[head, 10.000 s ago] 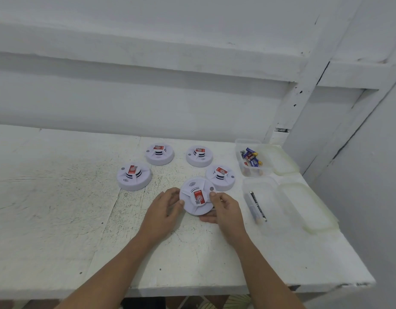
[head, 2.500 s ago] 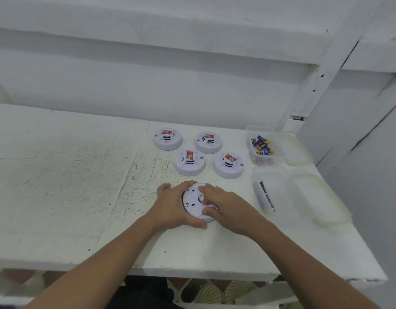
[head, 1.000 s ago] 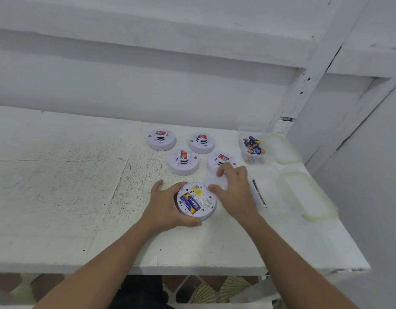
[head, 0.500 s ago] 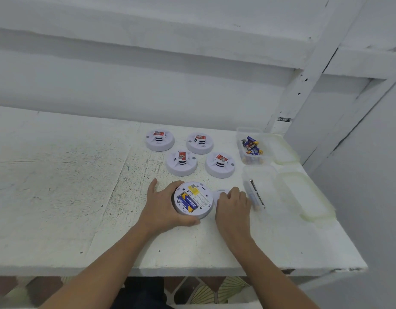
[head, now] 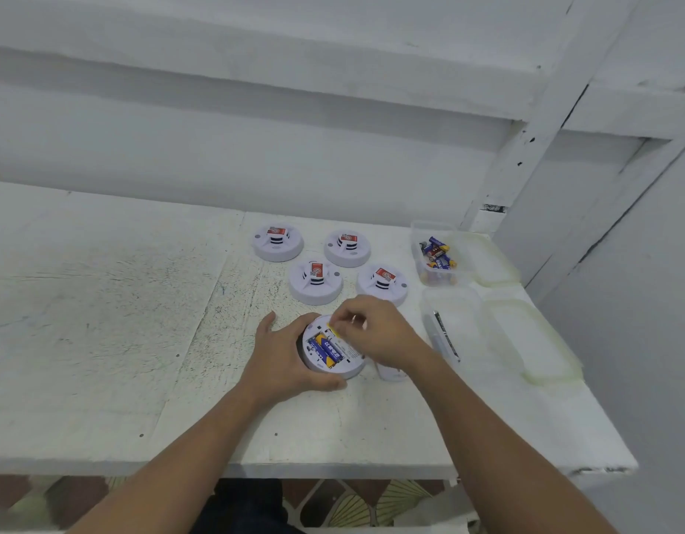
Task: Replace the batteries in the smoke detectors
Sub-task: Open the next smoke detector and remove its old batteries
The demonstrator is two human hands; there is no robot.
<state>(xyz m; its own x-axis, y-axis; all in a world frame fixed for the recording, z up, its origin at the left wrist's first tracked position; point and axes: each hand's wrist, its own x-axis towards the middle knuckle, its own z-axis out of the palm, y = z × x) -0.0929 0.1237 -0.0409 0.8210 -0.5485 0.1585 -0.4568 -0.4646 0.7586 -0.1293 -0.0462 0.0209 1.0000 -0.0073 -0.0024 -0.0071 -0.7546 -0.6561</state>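
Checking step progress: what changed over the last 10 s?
The detector was flipped face down and its back cover taken off and laid to its right, baring the batteries. The right hand let the cover go and moved onto the compartment. Left hand still grips the detector; battery box unchanged.

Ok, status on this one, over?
Left hand grips the upturned detector. Right hand fingertips at its open bay, grip unclear. Two batteries seated inside. Nothing blocking.
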